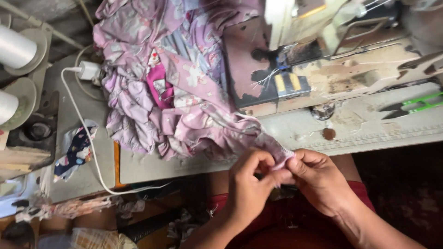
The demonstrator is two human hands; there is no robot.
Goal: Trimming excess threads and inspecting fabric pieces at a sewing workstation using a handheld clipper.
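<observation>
A heap of pink-purple printed fabric (170, 87) lies on the sewing table, and one gathered edge of it (276, 148) trails off the table's front. My left hand (251, 184) and my right hand (318, 177) meet just below the table edge. Both pinch that gathered fabric edge between thumb and fingers, held close together above my lap.
A worn sewing machine (332, 55) stands at the back right. Green-handled thread snips (413, 105) lie at the right. A white charger and cable (87, 71) run down the left. Two white thread cones (14, 46) stand far left, with a dark printed scrap (76, 152) nearby.
</observation>
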